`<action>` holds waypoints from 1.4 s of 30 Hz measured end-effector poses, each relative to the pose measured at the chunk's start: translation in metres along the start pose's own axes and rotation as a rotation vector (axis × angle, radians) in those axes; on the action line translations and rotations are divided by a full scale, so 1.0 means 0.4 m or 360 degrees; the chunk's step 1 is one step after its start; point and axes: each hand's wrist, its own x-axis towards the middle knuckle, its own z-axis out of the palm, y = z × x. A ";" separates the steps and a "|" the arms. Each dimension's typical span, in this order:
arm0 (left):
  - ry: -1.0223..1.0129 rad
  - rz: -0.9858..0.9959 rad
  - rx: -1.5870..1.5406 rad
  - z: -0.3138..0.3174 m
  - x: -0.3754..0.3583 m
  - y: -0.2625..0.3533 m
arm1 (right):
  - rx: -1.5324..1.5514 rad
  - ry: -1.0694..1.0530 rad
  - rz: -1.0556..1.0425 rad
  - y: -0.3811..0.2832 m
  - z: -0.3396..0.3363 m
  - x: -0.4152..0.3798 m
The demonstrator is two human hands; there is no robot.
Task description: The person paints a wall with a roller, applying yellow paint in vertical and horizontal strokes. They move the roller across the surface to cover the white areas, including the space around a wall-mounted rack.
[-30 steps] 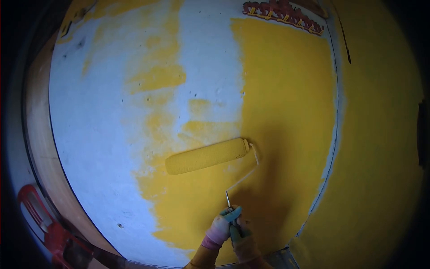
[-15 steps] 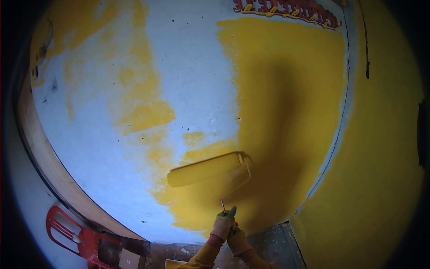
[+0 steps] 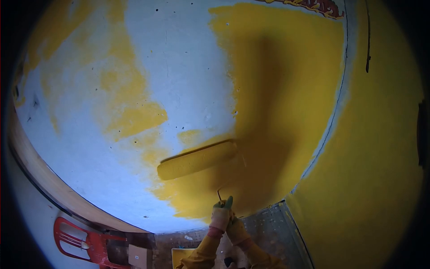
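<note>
A paint roller (image 3: 197, 160), soaked in yellow paint, lies tilted against the wall (image 3: 179, 67) where white patches meet fresh yellow. Its wire frame runs down to a green handle. Both of my gloved hands are wrapped around that handle low in the view. My left hand (image 3: 220, 217) is the upper one. My right hand (image 3: 236, 230) grips just below and to the right of it. My yellow sleeves lead down to the bottom edge.
The wall's right half (image 3: 286, 89) is solid yellow, with a second yellow wall (image 3: 380, 157) meeting it at a corner. A red plastic chair (image 3: 80, 242) and a cardboard box (image 3: 136, 256) stand on the floor at lower left. A spattered floor (image 3: 268, 224) shows beneath my hands.
The view has tilted downward, so more floor and the chair show. The roller has shifted a little left over the white and yellow boundary. My hands keep their grip.
</note>
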 end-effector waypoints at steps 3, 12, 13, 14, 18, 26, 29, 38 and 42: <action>0.0004 -0.0006 0.0156 -0.020 0.014 -0.036 | -0.0252 -0.0003 -0.0141 0.030 0.036 -0.007; -0.0014 -0.0006 0.0065 -0.010 0.007 -0.025 | 0.0198 -0.0041 0.0330 -0.034 -0.002 -0.014; 0.0044 -0.0066 0.0171 -0.019 0.008 -0.064 | 0.0225 0.0058 0.0257 -0.014 0.019 -0.033; 0.0109 -0.0122 0.0279 -0.016 0.000 -0.056 | 0.0257 0.0154 0.0177 -0.003 0.036 -0.042; 0.0110 -0.0143 0.0192 -0.001 -0.022 -0.020 | 0.0353 0.0074 0.0317 0.010 0.034 -0.045; 0.0241 -0.0197 0.0193 0.032 -0.020 -0.027 | 0.0117 -0.0024 0.0215 0.003 -0.006 -0.043; 0.0235 -0.0161 0.0198 0.042 -0.030 0.010 | 0.0452 0.0048 0.0123 -0.007 -0.021 -0.032; 0.0366 -0.0211 0.0433 0.042 -0.011 -0.062 | 0.0334 0.0071 0.0045 0.010 -0.022 -0.010; 0.0242 -0.0081 0.0337 0.060 -0.003 0.039 | 0.0351 0.0029 0.0182 -0.008 -0.045 0.000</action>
